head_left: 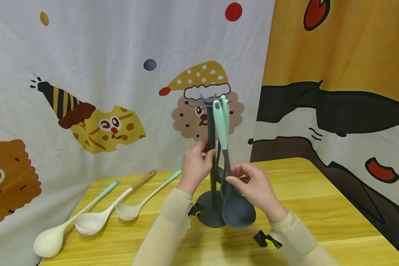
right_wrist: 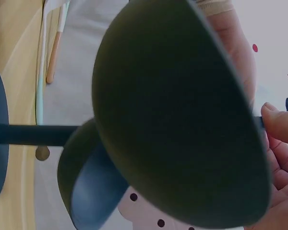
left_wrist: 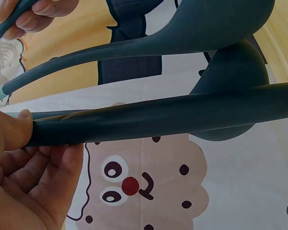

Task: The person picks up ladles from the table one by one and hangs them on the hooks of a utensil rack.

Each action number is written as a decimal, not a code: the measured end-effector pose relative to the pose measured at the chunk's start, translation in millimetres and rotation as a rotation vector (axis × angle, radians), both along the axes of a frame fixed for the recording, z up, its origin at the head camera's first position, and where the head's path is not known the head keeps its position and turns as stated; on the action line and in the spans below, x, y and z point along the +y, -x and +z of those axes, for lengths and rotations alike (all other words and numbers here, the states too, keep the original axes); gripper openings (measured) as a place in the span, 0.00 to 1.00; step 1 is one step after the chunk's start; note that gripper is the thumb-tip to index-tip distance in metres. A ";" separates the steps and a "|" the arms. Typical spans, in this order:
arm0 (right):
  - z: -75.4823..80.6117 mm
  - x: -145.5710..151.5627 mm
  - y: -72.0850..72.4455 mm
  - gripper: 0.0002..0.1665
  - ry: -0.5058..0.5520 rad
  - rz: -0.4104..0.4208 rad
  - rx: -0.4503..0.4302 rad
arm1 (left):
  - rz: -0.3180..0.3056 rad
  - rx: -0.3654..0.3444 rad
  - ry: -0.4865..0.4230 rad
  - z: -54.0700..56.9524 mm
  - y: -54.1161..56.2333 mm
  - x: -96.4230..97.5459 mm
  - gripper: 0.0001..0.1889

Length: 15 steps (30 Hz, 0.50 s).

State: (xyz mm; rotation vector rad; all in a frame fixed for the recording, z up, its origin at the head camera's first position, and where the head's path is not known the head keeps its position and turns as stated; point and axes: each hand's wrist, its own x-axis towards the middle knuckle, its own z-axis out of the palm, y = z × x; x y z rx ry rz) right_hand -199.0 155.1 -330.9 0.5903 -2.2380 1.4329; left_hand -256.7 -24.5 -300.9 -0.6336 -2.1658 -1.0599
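Note:
Upright on the table stands a dark grey utensil stand [head_left: 211, 147] with a hooked top and round base. My left hand [head_left: 197, 164] grips its pole about midway; in the left wrist view, thumb and fingers [left_wrist: 53, 177] wrap the pole [left_wrist: 134, 117]. My right hand [head_left: 252, 186] pinches the dark shaft of a ladle [head_left: 238, 212] just above its bowl. The ladle's mint handle [head_left: 220, 125] rises beside the hooks. Close behind it are another mint-handled utensil [head_left: 225, 111] and a dark bowl [right_wrist: 98, 182], partly hidden. The held ladle's bowl [right_wrist: 182, 115] fills the right wrist view.
Left of the stand, a white spoon [head_left: 50, 242] with a mint handle, a white ladle [head_left: 91, 223] with a wooden handle end and a smaller white ladle [head_left: 128, 211] lie on the wooden table [head_left: 306, 207]. A printed cartoon curtain [head_left: 119, 44] hangs behind.

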 end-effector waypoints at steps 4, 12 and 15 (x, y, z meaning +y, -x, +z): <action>-1.9 -4.1 -0.5 0.10 0.015 0.013 -0.020 | -0.003 0.004 -0.005 -0.1 -0.1 0.0 0.07; -5.3 -11.1 -0.9 0.09 0.028 0.051 -0.051 | -0.008 0.018 -0.002 -0.7 0.1 0.0 0.07; -5.8 -13.2 -1.3 0.08 0.034 0.067 -0.053 | -0.008 0.019 0.000 -1.0 0.3 -0.1 0.07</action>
